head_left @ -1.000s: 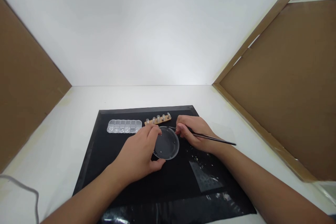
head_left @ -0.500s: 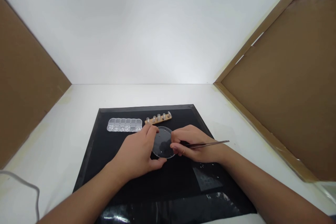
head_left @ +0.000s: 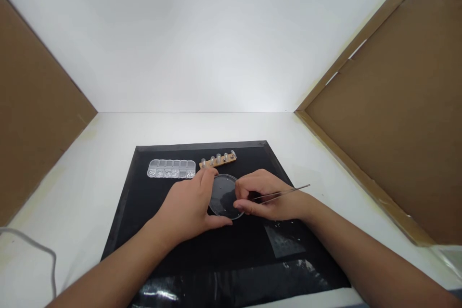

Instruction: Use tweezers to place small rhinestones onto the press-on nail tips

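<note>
A clear round dish (head_left: 223,196) lies on a black mat (head_left: 151,211). My left hand (head_left: 187,207) curls round the dish's left rim, thumb and forefinger on its edge. My right hand (head_left: 269,196) is pinched on thin metal tweezers (head_left: 285,193), whose tips point into the dish's right side while the handle sticks out to the right. Small specks show inside the dish.
A clear compartment box (head_left: 171,169) with tiny pieces and a wooden strip holding clear nail tips (head_left: 218,159) sit at the mat's far side. Loose beads and a clear sheet (head_left: 283,243) lie right of the dish. Cardboard walls (head_left: 397,106) stand on both sides; a cable (head_left: 32,250) lies left.
My right hand has come forward from beyond the dish to its right rim, and the tweezers' tips now point into the dish. My left hand stays on the dish.
</note>
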`<control>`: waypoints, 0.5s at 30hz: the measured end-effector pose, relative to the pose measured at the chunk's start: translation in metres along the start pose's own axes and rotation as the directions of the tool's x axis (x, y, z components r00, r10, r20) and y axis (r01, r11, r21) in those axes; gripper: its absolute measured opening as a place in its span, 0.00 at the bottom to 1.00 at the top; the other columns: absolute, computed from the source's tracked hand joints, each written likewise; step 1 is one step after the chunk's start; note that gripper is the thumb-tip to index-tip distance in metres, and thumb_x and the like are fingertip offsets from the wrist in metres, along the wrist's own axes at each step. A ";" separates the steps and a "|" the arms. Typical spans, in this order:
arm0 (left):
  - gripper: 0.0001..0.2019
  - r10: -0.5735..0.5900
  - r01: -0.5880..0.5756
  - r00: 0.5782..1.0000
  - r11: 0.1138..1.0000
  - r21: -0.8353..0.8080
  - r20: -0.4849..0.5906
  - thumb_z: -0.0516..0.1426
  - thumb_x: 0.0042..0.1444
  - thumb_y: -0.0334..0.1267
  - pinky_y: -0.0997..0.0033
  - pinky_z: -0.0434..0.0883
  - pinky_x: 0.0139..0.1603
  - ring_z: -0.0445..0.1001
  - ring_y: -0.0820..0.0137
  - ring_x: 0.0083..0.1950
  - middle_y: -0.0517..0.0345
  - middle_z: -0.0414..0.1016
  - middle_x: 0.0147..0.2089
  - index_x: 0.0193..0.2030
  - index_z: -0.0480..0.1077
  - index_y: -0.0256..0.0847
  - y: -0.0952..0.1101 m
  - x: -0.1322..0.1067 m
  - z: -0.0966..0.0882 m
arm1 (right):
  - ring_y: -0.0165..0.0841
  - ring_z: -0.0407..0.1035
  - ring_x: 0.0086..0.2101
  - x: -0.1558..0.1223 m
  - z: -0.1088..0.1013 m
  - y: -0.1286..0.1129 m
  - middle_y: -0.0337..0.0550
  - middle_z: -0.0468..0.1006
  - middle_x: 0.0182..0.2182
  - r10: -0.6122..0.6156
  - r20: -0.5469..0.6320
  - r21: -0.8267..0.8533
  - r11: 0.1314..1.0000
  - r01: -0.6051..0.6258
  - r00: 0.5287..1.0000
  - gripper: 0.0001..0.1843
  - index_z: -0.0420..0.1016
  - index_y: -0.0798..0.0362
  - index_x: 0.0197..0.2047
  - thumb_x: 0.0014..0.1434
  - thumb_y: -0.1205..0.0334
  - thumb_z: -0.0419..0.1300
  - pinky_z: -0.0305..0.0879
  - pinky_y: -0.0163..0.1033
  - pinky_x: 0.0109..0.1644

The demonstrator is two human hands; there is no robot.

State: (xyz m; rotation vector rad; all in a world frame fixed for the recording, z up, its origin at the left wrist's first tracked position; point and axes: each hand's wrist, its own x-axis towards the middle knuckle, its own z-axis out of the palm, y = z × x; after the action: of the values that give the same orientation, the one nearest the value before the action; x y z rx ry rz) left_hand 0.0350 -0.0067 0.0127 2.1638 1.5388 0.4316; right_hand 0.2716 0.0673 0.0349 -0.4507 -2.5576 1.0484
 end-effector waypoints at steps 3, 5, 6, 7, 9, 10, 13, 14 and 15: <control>0.44 -0.007 0.007 1.000 1.000 -0.024 -0.005 0.73 0.49 0.56 0.50 0.80 0.50 0.82 0.45 0.56 0.43 0.76 0.65 0.67 0.58 0.45 0.000 0.000 0.000 | 0.27 0.67 0.26 0.000 0.001 0.001 0.38 0.77 0.25 0.004 0.000 0.010 1.000 -0.004 1.000 0.19 0.69 0.53 0.30 0.73 0.55 0.62 0.59 0.33 0.31; 0.46 -0.012 0.012 1.000 0.999 -0.031 -0.008 0.74 0.49 0.56 0.49 0.79 0.50 0.82 0.45 0.56 0.42 0.75 0.66 0.67 0.57 0.45 -0.001 0.001 0.000 | 0.27 0.67 0.26 0.000 0.000 0.001 0.38 0.77 0.25 0.005 0.007 0.007 1.000 -0.005 1.000 0.20 0.69 0.53 0.30 0.74 0.55 0.62 0.60 0.33 0.31; 0.46 -0.017 0.017 1.000 0.999 -0.033 -0.007 0.74 0.48 0.56 0.49 0.79 0.50 0.82 0.45 0.56 0.42 0.76 0.66 0.67 0.58 0.45 0.000 0.001 0.000 | 0.27 0.67 0.26 0.000 0.000 0.001 0.38 0.77 0.25 0.007 0.012 0.002 1.000 -0.007 1.000 0.20 0.69 0.52 0.30 0.74 0.54 0.62 0.60 0.33 0.31; 0.46 -0.021 0.021 1.000 0.999 -0.033 -0.005 0.74 0.48 0.56 0.50 0.79 0.50 0.82 0.45 0.56 0.42 0.76 0.65 0.67 0.58 0.45 0.000 0.001 0.000 | 0.27 0.67 0.26 0.000 0.000 0.001 0.38 0.77 0.26 0.010 0.015 -0.003 1.000 -0.010 1.000 0.20 0.70 0.52 0.30 0.74 0.54 0.62 0.60 0.33 0.31; 0.45 -0.022 0.022 1.000 0.999 -0.029 -0.002 0.74 0.48 0.56 0.51 0.79 0.49 0.82 0.45 0.56 0.42 0.76 0.65 0.67 0.58 0.45 0.000 0.001 0.001 | 0.27 0.68 0.26 0.000 -0.001 0.001 0.38 0.77 0.26 0.017 0.021 -0.012 1.000 -0.017 1.000 0.20 0.70 0.53 0.30 0.74 0.53 0.62 0.60 0.33 0.31; 0.44 -0.018 0.018 1.000 0.999 -0.026 -0.001 0.74 0.49 0.56 0.51 0.79 0.49 0.82 0.45 0.56 0.42 0.76 0.65 0.66 0.59 0.45 -0.001 0.001 0.001 | 0.27 0.68 0.26 0.000 -0.001 0.001 0.38 0.77 0.25 0.022 0.021 -0.015 1.000 -0.021 1.000 0.20 0.71 0.53 0.30 0.74 0.53 0.62 0.60 0.33 0.31; 0.43 -0.008 0.008 1.000 1.000 -0.017 0.001 0.73 0.50 0.56 0.51 0.79 0.49 0.82 0.45 0.56 0.42 0.76 0.65 0.66 0.59 0.45 0.000 0.001 0.001 | 0.27 0.69 0.26 0.001 -0.001 0.001 0.38 0.78 0.25 0.027 0.017 -0.009 1.000 -0.027 0.999 0.20 0.71 0.53 0.30 0.74 0.53 0.62 0.61 0.33 0.31; 0.43 -0.009 0.009 1.000 1.000 -0.016 0.004 0.73 0.50 0.55 0.51 0.79 0.49 0.82 0.45 0.56 0.42 0.76 0.65 0.66 0.60 0.44 0.000 0.001 0.001 | 0.27 0.69 0.26 0.001 -0.001 0.001 0.38 0.78 0.25 0.028 0.016 -0.005 1.000 -0.027 0.999 0.20 0.71 0.53 0.30 0.74 0.54 0.62 0.61 0.33 0.31; 0.43 -0.010 0.011 1.000 1.000 -0.016 0.006 0.73 0.50 0.55 0.51 0.79 0.49 0.82 0.46 0.55 0.43 0.76 0.64 0.66 0.60 0.44 0.000 0.001 0.001 | 0.27 0.69 0.26 0.001 -0.001 0.001 0.39 0.78 0.25 0.027 0.015 -0.004 1.000 -0.027 1.000 0.20 0.71 0.53 0.30 0.74 0.54 0.62 0.61 0.33 0.31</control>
State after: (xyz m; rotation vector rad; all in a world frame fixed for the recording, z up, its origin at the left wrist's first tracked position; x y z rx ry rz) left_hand 0.0354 -0.0063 0.0121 2.1423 1.5378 0.4320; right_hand 0.2714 0.0689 0.0353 -0.4815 -2.5741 1.0613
